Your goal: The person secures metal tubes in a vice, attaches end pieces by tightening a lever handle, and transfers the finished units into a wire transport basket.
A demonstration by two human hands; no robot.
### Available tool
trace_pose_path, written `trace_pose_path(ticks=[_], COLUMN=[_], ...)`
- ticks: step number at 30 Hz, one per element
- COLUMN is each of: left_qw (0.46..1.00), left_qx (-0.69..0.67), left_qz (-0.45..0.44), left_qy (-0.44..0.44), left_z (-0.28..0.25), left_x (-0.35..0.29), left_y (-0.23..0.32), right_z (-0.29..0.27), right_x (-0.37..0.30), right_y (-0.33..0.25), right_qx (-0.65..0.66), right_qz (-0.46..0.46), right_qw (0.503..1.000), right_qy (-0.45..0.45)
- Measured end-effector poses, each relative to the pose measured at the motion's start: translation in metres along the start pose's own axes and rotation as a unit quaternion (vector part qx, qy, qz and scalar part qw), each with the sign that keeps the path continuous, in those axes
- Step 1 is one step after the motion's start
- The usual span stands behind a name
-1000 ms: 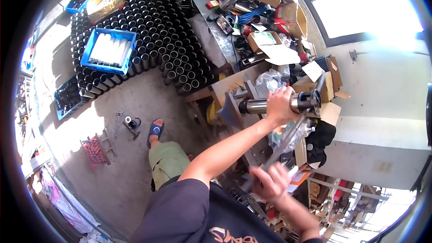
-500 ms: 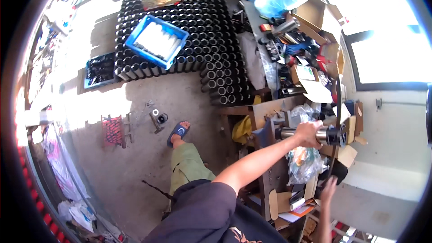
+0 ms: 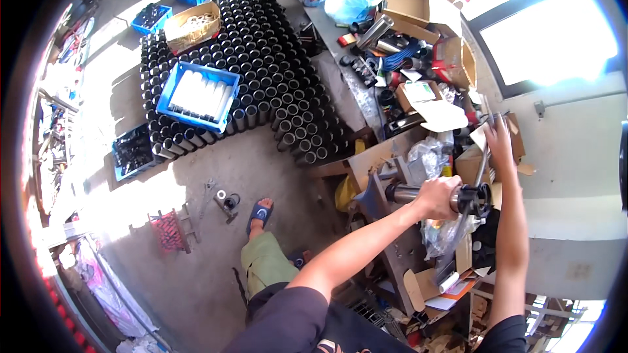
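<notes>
Silver metal cylinder (image 3: 408,194), right of centre in frame. Step looks like turning its black end fitting (image 3: 485,201) with the long bar (image 3: 483,165); next move calls for steady bracing. Left hand (image 3: 439,197) wraps fingers round the cylinder's body; right hand (image 3: 500,138) at bar's upper part, grip unclear.

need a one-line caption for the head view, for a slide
Left hand gripping a silver cylinder with black ends, right hand at the upper part of a long bar.
</notes>
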State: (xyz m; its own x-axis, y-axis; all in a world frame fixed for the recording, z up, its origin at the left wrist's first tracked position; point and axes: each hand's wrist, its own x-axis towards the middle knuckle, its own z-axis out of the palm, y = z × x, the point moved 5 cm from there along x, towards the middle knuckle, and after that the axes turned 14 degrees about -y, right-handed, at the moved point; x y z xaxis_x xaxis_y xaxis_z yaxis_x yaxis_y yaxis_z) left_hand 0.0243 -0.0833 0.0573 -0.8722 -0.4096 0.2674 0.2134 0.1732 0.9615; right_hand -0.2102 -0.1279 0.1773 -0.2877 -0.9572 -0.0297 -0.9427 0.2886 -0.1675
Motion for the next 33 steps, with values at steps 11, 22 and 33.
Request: trace_pose_path(ticks=[11,22,33], left_qw=[0.990,0.899,0.784], left_qx=[0.011,0.051,-0.581], left_qz=[-0.001,0.094,0.060], left_qy=[0.143,0.424,-0.210], left_z=[-0.019,0.032,0.180], left_x=[0.007,-0.047,0.053], left_y=[-0.015,0.016,0.065], right_z=[0.039,0.042,0.186], right_x=[-0.361,-0.221,0.085], right_y=[-0.197,-0.332,-0.332], right_qx=[0.110,-0.162,0.022], right_qz=[-0.013,-0.594,-0.230], right_qw=[0.973,0.775,0.911], right_qy=[-0.202,-0.146,-0.343])
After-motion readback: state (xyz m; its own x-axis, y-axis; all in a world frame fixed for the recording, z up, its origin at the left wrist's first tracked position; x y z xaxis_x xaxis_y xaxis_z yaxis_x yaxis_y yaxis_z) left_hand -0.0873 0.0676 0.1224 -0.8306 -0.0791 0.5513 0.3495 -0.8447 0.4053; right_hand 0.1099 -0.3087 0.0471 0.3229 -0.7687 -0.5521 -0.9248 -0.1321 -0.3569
